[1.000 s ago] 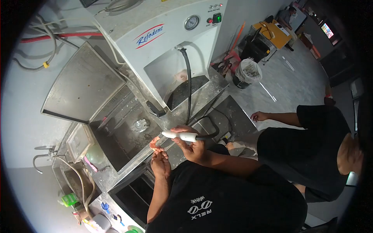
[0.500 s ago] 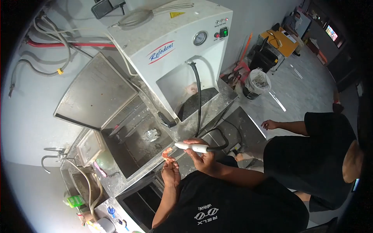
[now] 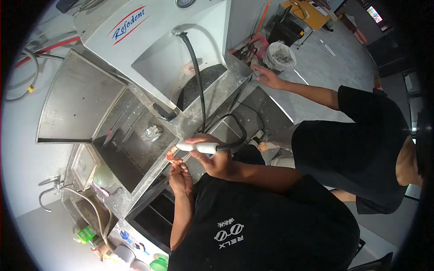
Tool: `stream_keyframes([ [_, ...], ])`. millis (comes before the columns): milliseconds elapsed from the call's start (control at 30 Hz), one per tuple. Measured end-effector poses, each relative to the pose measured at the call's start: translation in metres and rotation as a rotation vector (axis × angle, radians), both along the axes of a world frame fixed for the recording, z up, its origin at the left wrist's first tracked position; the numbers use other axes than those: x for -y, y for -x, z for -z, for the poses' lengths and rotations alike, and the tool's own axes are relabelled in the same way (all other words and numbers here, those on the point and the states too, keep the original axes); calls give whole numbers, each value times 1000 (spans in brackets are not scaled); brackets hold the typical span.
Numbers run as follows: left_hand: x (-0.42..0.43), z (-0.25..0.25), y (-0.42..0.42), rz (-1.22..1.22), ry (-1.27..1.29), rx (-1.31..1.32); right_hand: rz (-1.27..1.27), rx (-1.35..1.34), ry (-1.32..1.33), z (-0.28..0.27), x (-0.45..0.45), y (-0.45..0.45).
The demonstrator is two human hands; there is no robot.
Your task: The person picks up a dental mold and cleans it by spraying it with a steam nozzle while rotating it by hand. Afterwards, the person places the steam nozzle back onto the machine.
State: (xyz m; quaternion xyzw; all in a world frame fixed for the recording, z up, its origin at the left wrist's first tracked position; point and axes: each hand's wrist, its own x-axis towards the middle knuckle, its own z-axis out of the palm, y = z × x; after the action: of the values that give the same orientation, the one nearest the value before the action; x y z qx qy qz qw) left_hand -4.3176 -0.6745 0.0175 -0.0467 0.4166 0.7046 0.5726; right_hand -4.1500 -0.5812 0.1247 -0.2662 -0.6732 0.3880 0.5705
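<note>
My right hand [image 3: 219, 161] is wrapped round a white handpiece [image 3: 201, 147], its tip pointing left. A black hose [image 3: 195, 67] runs from the handpiece's rear to the white machine [image 3: 153, 49] marked "Refodent". Just left of the tip, my left hand [image 3: 181, 178] pinches a small curved orange-pink piece that looks like a denture [image 3: 172, 155]. The nozzle tip is close to the piece's upper end; whether they touch I cannot tell. Both hands are over the front edge of a grey, stained worktop [image 3: 205, 115].
Behind my left hand is a deep metal basin [image 3: 122, 167] with a raised lid [image 3: 81, 99] and a metal fitting [image 3: 153, 133]. A sink with a tap [image 3: 56, 184] lies far left. To the right, another person [image 3: 348, 140] stretches an arm toward the worktop. A lined bin [image 3: 279, 56] stands beyond.
The view has shifted, so the scene sits further up and left. The other person has come closer and extended an arm toward the worktop. My hands keep the same holds.
</note>
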Motion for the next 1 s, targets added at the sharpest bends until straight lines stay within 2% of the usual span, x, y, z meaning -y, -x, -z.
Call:
stream_keyframes([
  [367,-5,-8,-11,21,30,-53,22,-84,76,-7,-3,-4],
  [467,-1,-2,-9,47,0,-94,4,-13,20,0,-7,-9],
  [700,-4,-4,-13,34,-10,-51,10,-69,7,3,-9,-7],
  [767,-6,-6,-15,19,17,-51,-20,-109,87,5,-8,-7],
  [1000,-7,-10,-16,-3,23,-26,-24,-79,88,6,-12,-7],
])
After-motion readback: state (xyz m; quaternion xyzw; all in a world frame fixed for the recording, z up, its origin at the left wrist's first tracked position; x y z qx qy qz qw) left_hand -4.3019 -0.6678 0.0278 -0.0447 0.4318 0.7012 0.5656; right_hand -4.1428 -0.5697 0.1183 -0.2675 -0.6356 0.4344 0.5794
